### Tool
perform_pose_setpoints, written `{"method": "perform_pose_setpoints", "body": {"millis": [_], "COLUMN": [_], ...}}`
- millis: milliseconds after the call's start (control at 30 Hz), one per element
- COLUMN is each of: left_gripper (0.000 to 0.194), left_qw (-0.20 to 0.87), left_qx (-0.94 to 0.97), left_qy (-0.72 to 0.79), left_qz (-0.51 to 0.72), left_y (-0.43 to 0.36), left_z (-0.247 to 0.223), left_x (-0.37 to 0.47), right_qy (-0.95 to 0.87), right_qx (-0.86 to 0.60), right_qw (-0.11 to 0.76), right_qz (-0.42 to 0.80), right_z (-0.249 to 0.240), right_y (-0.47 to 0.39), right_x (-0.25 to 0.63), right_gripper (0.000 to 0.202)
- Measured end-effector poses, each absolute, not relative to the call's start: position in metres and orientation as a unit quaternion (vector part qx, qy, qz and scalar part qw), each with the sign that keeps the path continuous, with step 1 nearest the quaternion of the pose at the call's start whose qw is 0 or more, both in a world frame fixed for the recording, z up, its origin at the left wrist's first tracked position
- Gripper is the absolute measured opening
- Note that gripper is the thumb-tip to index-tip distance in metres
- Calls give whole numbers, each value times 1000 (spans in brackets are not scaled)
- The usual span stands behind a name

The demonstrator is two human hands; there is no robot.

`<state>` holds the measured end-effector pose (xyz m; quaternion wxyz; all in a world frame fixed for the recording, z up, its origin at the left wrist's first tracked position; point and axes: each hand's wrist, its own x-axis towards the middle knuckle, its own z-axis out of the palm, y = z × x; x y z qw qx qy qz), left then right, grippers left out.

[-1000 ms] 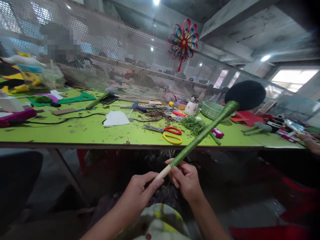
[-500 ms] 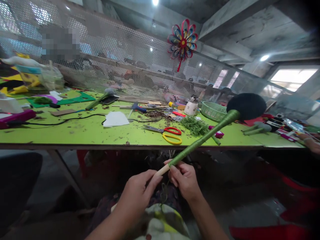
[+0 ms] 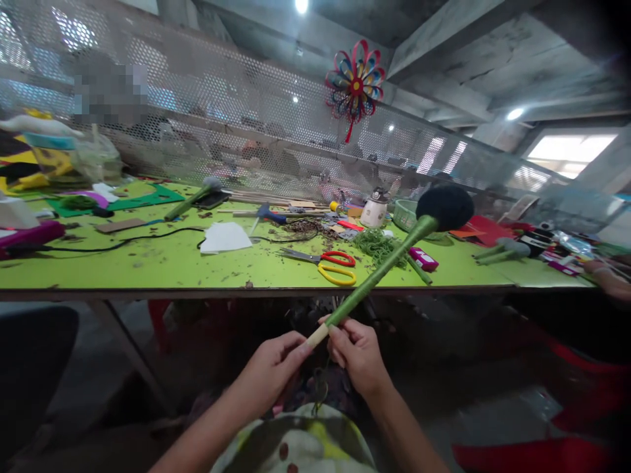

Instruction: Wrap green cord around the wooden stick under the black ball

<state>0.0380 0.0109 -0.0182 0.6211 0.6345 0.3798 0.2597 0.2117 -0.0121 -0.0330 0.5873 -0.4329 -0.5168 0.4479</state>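
A pale wooden stick (image 3: 318,336), its upper length wound in green yarn (image 3: 372,281), slants up and right to a round black head (image 3: 446,206). My left hand (image 3: 276,368) is closed around its bare lower end. Just above, my right hand (image 3: 359,355) pinches at the lower edge of the winding, thumb and fingers pressed together. A loose yarn strand (image 3: 320,387) hangs below that hand over my lap. On the table beyond lie scissors (image 3: 336,268) with red and yellow handles and a heap of green yarn (image 3: 377,243).
The green table (image 3: 148,269) holds a white sheet (image 3: 225,237), a hammer-like blue tool (image 3: 270,213), a white jar (image 3: 373,209), a green basket (image 3: 405,215) and a magenta box (image 3: 422,259). Behind stands a perforated metal screen (image 3: 197,92). Another person's hand (image 3: 608,279) is at far right.
The stick's black head has swung left over the table, and the stick stands a little steeper. Both my hands keep their hold, shifted slightly left in view.
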Motion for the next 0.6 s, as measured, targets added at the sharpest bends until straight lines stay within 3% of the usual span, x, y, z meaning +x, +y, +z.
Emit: {"method": "perform_pose_setpoints", "body": {"millis": [100,267,400,500,600], "left_gripper": [33,39,39,45,35], "left_qw": [557,752,813,733,532], "left_qx": [660,528,474,545,674], "left_qy": [390,324,272,345,410], "left_qz": [319,225,203,216,307], "left_y": [9,6,8,10,11], "left_z": [-18,-22,-35,-44,-46], "left_x": [41,39,39,41,44], "right_qy": [-515,-527,-519,-508,-502], "right_qx": [-432,-412,-406,-428,-441], "right_qw": [588,577,576,584,591], "right_qz": [449,469,484,467,452], "right_z": [-37,-36,-36,-43,-52], "right_y": [-10,-14,-13,-7,0], "right_x": [214,217,214,210,206], "right_gripper": [34,34,32,32,34]}}
